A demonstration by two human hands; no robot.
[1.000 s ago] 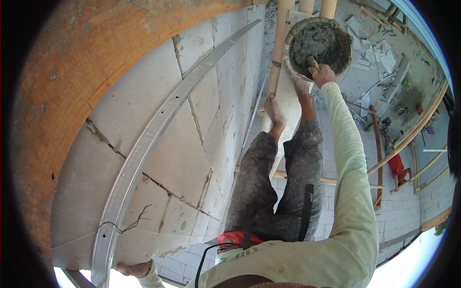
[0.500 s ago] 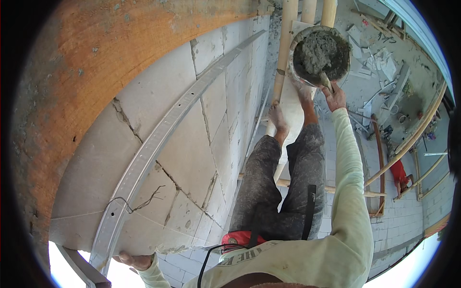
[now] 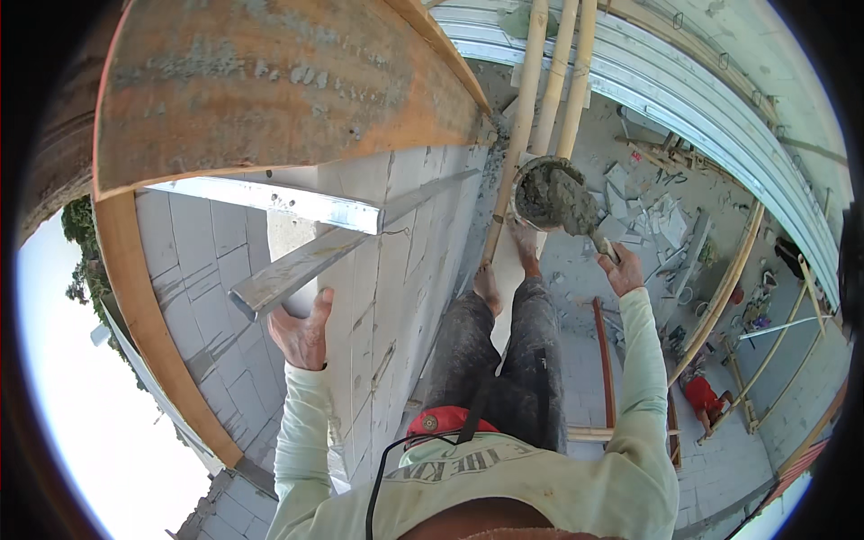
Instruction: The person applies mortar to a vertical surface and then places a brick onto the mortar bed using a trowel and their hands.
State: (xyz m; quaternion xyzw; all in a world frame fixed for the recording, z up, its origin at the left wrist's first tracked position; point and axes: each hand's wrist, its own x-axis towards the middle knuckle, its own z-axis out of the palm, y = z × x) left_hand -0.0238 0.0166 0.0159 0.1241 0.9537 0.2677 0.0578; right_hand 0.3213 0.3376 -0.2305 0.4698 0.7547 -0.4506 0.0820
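Note:
My right hand (image 3: 621,270) is closed round the handle of a trowel (image 3: 599,244). Grey wet mortar (image 3: 572,209) is heaped over its blade, which hides the metal. The blade is at the right side of a round bucket (image 3: 516,200) with more mortar inside. My left hand (image 3: 301,335) grips the end of the pale block wall (image 3: 360,297), thumb apart from the fingers; the fingertips are partly hidden. Just above that hand, the end of a metal bar (image 3: 279,279) juts past the wall. Another metal bar (image 3: 288,202) meets it from the left.
A mortar-stained wooden board (image 3: 261,85) overhangs at upper left. Bamboo poles (image 3: 531,90) run beyond the bucket, and my bare feet (image 3: 489,290) stand near it. Far below on the right lie broken block pieces (image 3: 670,225), and a person in red (image 3: 702,396) is there.
The trowel has lifted mortar toward the bucket's right side. The view has swung left, bringing the wall end, the bar ends and my left hand fully into sight.

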